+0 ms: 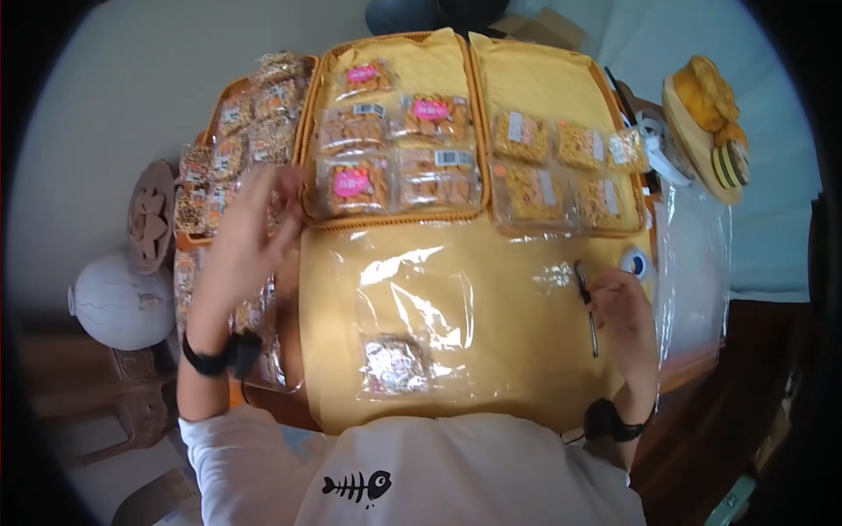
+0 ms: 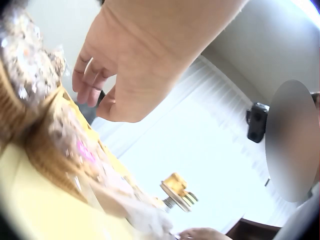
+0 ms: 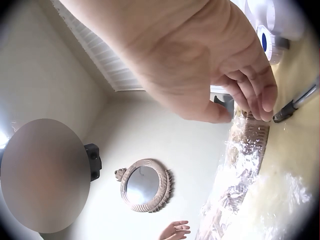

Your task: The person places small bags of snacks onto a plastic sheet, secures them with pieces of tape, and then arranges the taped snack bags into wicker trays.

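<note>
In the head view my left hand is over the inner edge of the left basket of nut packs. The left wrist view shows that hand with loosely bent fingers and nothing between them. My right hand hovers by a pen on the yellow cloth; in the right wrist view its loosely bent fingers are close to the pen, and whether they touch it I cannot tell. A clear plastic bag lies flat at the middle, with one wrapped pack at its near end.
The middle basket holds several snack packs with pink or barcode labels. Several yellow packs sit in the right basket. A tape roll is beside my right hand, with clear plastic sheets farther right.
</note>
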`<act>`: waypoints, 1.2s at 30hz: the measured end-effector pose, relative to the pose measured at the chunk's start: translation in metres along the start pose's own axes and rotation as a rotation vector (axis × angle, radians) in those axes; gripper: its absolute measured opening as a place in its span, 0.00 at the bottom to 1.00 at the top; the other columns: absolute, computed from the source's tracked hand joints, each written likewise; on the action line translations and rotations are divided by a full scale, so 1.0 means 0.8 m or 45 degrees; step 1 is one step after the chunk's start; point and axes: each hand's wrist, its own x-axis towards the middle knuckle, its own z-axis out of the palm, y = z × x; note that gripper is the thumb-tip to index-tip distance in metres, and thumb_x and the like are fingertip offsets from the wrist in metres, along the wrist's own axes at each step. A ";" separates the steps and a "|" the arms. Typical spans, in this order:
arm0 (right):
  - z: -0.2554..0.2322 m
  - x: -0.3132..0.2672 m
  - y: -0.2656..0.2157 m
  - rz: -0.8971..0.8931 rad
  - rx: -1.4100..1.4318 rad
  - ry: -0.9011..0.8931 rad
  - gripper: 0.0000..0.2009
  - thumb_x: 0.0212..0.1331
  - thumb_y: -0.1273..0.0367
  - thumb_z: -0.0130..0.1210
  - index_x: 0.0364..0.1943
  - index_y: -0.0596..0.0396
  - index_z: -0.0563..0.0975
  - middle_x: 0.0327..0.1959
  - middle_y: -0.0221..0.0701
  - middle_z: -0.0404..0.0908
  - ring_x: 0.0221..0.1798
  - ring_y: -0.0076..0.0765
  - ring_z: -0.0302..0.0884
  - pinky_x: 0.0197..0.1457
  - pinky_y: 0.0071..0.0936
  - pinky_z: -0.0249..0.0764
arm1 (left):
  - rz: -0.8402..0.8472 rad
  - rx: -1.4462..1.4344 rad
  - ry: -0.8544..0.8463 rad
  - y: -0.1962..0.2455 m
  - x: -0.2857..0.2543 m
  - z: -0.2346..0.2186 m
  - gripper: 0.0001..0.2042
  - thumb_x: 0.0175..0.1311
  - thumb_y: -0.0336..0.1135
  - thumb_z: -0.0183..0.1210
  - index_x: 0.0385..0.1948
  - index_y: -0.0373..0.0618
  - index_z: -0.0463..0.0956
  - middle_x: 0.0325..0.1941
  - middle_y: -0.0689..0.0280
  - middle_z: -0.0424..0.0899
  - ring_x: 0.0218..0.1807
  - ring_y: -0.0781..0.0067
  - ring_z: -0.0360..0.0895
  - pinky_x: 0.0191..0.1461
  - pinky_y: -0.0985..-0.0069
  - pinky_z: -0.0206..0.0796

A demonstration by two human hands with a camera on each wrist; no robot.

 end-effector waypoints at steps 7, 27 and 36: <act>0.031 0.017 0.003 0.020 -0.029 -0.203 0.12 0.81 0.74 0.44 0.60 0.62 0.74 0.42 0.29 0.82 0.38 0.21 0.75 0.43 0.21 0.73 | -0.504 -0.071 -0.217 0.053 -0.112 0.062 0.17 0.78 0.43 0.59 0.45 0.32 0.77 0.35 0.50 0.86 0.32 0.55 0.83 0.37 0.66 0.72; 0.050 0.044 -0.044 0.316 0.449 -0.866 0.09 0.73 0.76 0.50 0.49 0.59 0.80 0.52 0.40 0.87 0.45 0.37 0.87 0.50 0.34 0.84 | -0.545 -1.176 -0.011 0.041 -0.134 0.143 0.10 0.83 0.36 0.53 0.46 0.37 0.77 0.34 0.65 0.90 0.32 0.86 0.79 0.36 0.83 0.69; 0.167 0.034 -0.043 0.416 0.001 -1.163 0.14 0.73 0.65 0.60 0.54 0.59 0.78 0.29 0.37 0.86 0.22 0.29 0.83 0.24 0.24 0.78 | -0.457 -1.295 0.088 0.044 -0.136 0.156 0.09 0.85 0.35 0.49 0.47 0.40 0.75 0.32 0.68 0.88 0.24 0.89 0.69 0.27 0.85 0.61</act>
